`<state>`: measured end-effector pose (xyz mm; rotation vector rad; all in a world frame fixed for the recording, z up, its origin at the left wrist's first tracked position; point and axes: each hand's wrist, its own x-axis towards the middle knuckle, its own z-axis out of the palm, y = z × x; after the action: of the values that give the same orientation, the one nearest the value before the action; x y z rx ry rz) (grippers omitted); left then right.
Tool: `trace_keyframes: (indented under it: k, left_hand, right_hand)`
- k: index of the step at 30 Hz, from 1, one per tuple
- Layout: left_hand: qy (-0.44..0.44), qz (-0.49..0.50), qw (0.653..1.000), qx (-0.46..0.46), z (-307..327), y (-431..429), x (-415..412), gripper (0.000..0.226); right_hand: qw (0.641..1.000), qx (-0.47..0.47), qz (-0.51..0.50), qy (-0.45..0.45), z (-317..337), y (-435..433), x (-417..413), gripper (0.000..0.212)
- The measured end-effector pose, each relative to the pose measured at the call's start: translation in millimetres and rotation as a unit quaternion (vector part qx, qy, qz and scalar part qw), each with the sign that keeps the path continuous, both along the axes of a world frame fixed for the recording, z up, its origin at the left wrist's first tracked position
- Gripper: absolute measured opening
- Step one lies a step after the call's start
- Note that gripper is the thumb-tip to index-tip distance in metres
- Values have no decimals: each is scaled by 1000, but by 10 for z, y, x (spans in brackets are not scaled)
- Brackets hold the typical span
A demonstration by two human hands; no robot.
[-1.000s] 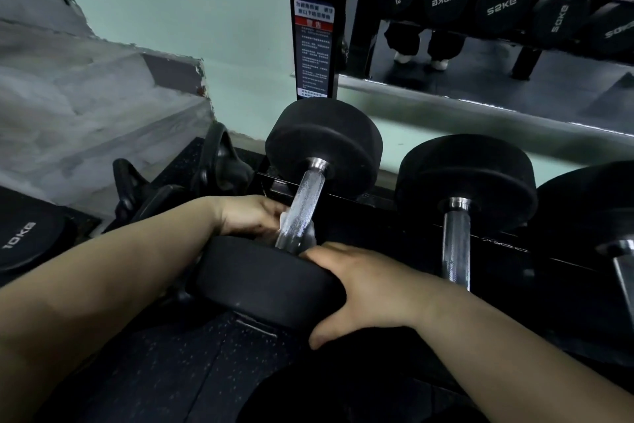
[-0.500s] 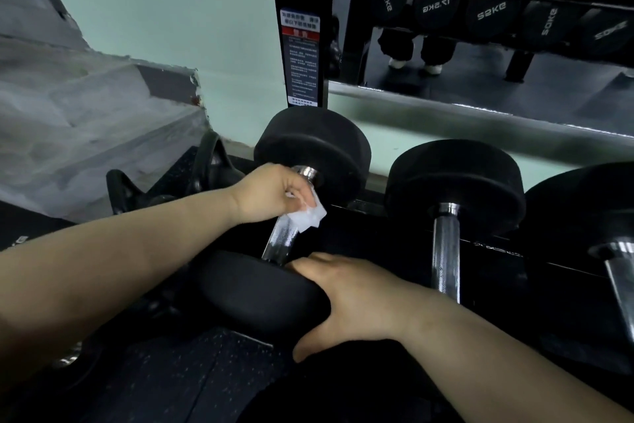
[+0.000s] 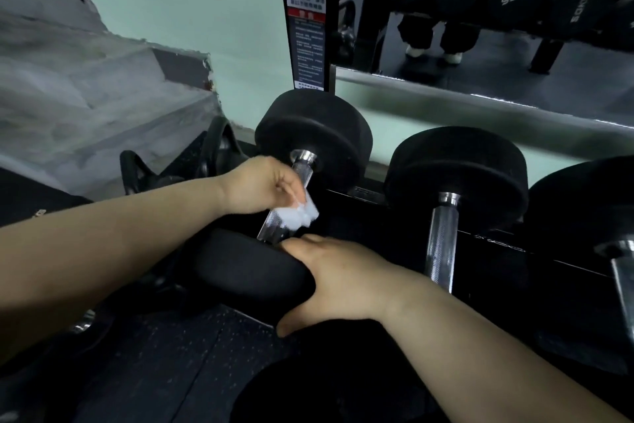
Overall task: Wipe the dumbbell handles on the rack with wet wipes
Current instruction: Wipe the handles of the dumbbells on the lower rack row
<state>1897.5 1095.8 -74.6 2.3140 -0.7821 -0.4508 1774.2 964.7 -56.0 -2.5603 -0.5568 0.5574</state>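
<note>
Dumbbell handle [image 3: 302, 171], leftmost on the rack [image 3: 372, 197], runs between its two black heads. The left grip [image 3: 260, 186] pinches a white wet wipe [image 3: 302, 215] against the handle's middle, just below the far head [image 3: 315, 134]. The right grip [image 3: 341, 282] clasps the near head [image 3: 245, 266], thumb underneath. A second dumbbell [image 3: 454, 175] lies right of this handle.

Both bare forearms reach forward and inward: the left hand [image 3: 260, 186] is curled, pinching a wet wipe [image 3: 302, 215] in its fingertips, while the right hand [image 3: 339, 282] clasps a dumbbell [image 3: 247, 271] end, thumb underneath.
</note>
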Motion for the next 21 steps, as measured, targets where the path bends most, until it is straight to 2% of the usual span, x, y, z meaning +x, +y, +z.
trace_keyframes:
  k: [3,6,8,10,11,12,13,15,17,18,19,21]
  left_hand:
    - [102,6,994,27,97,87,-73,22]
    - [187,122,973,-53,119,316,-121,32]
    - [215,220,945,-113,117,385,-173,46]
    - [233,302,905,-190,257,363,-263,48]
    - [253,323,879,-242,380,331,-311,43]
    - [280,331,852,-294,543,291,-356,37]
    - [310,325,829,-335,734,244,-413,30]
    - [367,291,794,-387,1121,167,-562,20]
    - [402,273,785,-384,1472,111,-744,21]
    - [413,276,785,-370,1637,78,-838,21]
    - [423,284,783,-357,1810,33,-930,20]
    - [436,315,767,-349,2159,-65,-1117,20]
  right_hand:
    - [1000,17,-3,1,-46,-26,-10,71]
    - [1000,-5,6,4,-99,-51,41,69]
    - [1000,-5,14,14,-115,-94,74,65]
    - [996,82,-4,18,-109,-73,61,58]
    - [984,172,-37,22,-70,-42,23,53]
    - [957,268,-104,29,6,-20,-22,45]
    - [913,354,-198,41,119,-19,-65,34]
    - [821,445,-343,106,403,-85,-127,22]
    - [768,486,-366,202,779,-205,-158,33]
    - [750,504,-350,247,992,-272,-185,37]
    - [747,510,-327,273,1222,-332,-217,32]
    - [774,476,-300,289,1674,-411,-324,20]
